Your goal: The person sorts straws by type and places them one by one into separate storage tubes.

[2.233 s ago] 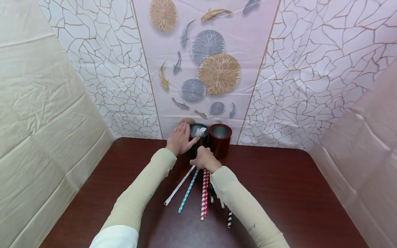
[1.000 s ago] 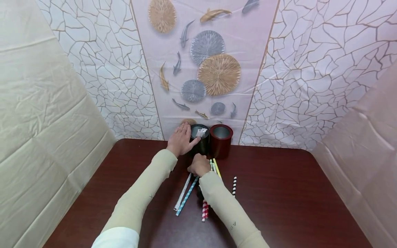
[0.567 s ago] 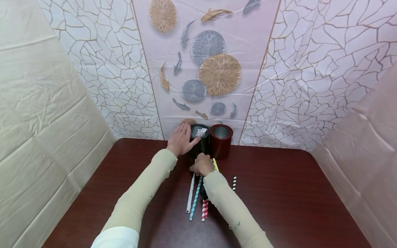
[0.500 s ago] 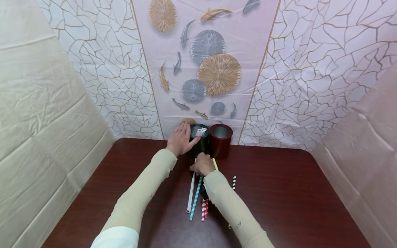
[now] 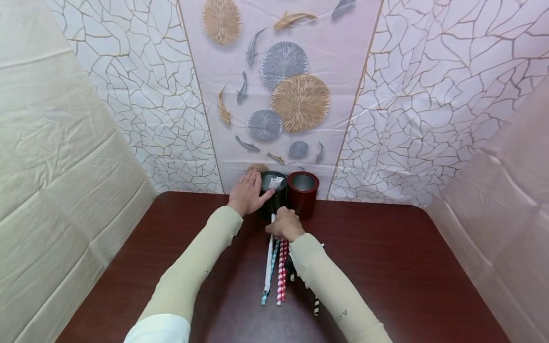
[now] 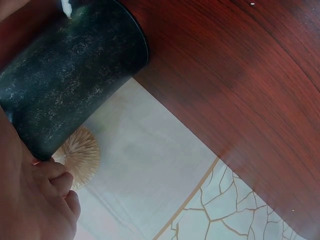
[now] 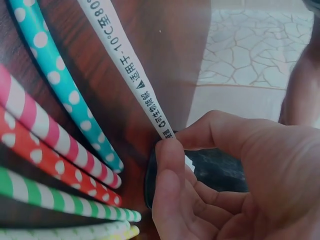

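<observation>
My left hand (image 5: 248,194) holds the upper left side of a black canister (image 5: 274,207), its thumb across the front near the rim. White paper-wrapped bits (image 5: 276,183) show inside the canister's mouth. In front of it, my right hand (image 5: 285,224) pinches a paper-wrapped straw (image 7: 127,70), white with dark printing, between thumb and forefinger near its far end. The wrapped straw slants toward the table's front, its near end over a blue dotted straw (image 7: 57,70). Beside that lie a pink striped straw (image 7: 55,135) and a red dotted straw (image 7: 65,172).
A dark red canister (image 5: 303,205), with nothing visible inside, stands right of the black one. Green striped (image 7: 60,202) and yellow straws (image 7: 132,231) lie by the right wrist. A black-and-white straw (image 5: 316,307) is partly under the sleeve. Patterned cloth (image 5: 386,143) rises behind the table.
The wrapped straw's near end has swung right, onto the blue straw. My right hand came nearer, then moved back out and slightly right. My left hand stayed at the black canister.
</observation>
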